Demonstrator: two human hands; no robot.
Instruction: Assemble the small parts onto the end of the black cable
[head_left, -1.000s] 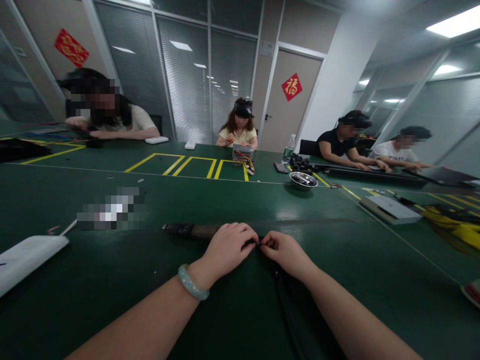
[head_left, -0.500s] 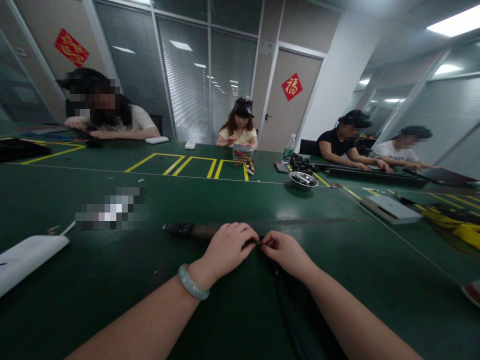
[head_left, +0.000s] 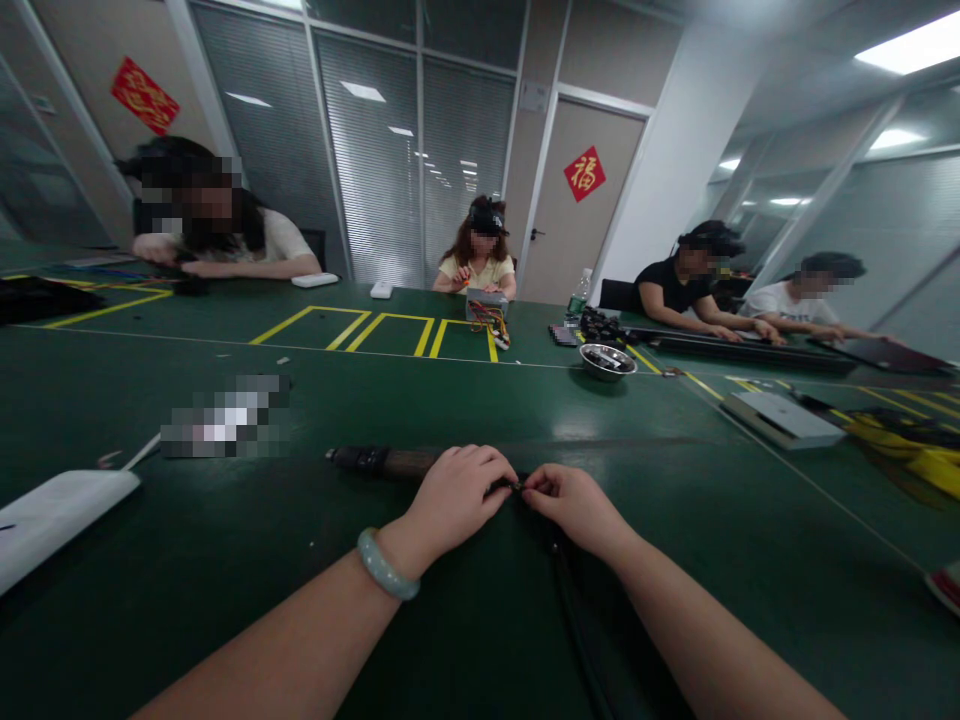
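Observation:
My left hand, with a pale green bangle on its wrist, is closed, fingers curled down around a small dark piece at its fingertips that I cannot make out. Close beside it, my right hand pinches the end of a black cable between thumb and finger. The fingertips of both hands almost meet, with a tiny yellowish spot between them. From there the cable runs down toward me past my right forearm. Behind my left hand lies a dark rod-shaped tool with a brownish middle, partly covered by the hand.
The green table bears yellow tape lines. A white device stands at left, a steel bowl ahead, and a flat grey box at right. Several people sit across the table; one works at a grey box with coloured wires.
Both hands keep nearly the same place and grip, with only a slight shift of the right fingers. The cable below has moved slightly.

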